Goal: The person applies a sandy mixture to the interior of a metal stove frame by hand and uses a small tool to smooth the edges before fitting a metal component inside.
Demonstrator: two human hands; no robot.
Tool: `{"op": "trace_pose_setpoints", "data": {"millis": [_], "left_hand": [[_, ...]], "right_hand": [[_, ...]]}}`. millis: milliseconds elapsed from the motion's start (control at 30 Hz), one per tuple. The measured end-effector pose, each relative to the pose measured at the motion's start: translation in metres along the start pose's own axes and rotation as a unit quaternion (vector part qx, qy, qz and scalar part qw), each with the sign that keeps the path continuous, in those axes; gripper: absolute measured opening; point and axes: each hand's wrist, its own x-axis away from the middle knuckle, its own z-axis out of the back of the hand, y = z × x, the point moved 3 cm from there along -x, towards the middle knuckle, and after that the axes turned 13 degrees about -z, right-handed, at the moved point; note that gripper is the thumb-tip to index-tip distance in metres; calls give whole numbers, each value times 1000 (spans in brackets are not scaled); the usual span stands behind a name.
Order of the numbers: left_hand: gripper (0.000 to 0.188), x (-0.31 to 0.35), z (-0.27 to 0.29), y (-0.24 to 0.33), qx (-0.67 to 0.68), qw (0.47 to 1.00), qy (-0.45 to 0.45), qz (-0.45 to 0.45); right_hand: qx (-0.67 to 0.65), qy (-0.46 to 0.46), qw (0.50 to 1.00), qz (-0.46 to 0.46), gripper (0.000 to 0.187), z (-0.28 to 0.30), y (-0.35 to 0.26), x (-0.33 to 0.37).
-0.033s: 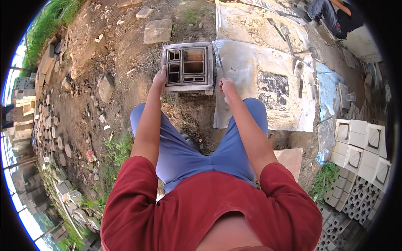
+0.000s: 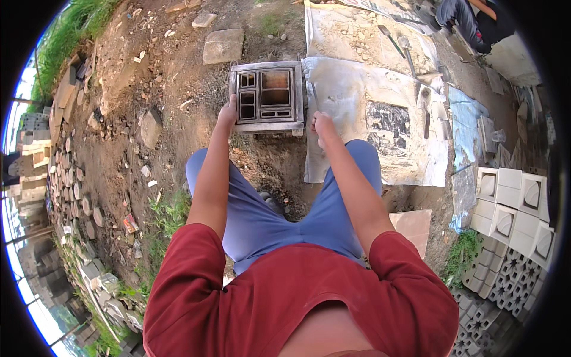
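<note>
A squarish grey block mould (image 2: 269, 127) with several rectangular openings sits on the dirt ahead of my knees. Brown material shows inside its largest opening. My left hand (image 2: 227, 113) lies along the mould's left edge, thumb up and fingers mostly hidden against the side. Just right of the mould, my right hand (image 2: 323, 125) is closed round a thin, dark, rod-like tool (image 2: 314, 92) that points away from me. Its exact kind is too small to tell. Under that hand is a pale sheet (image 2: 345, 80) dusted with powder, bearing a dark printed patch.
Long-handled tools (image 2: 392, 40) lie on the sheets at the right. Pale blocks (image 2: 508, 202) and patterned vent blocks (image 2: 514, 279) are stacked at the far right. A flat stone slab (image 2: 223, 46) lies beyond the mould. Another person (image 2: 467, 24) is at the top right. Loose stones line the left.
</note>
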Motion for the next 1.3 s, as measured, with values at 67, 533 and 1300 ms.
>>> {"op": "trace_pose_setpoints", "data": {"millis": [67,533,1300], "left_hand": [[83,22,-86,31,6,1000,-22,-9],[85,43,-46,43,256,952,-116,117],[82,71,-90,83,380,894,-143,189]], "right_hand": [[-34,95,994,-37,15,57,11,-15],[269,382,881,67,35,-3,76,-33],[-148,187,952,-190,41,35,108,-55]]}}
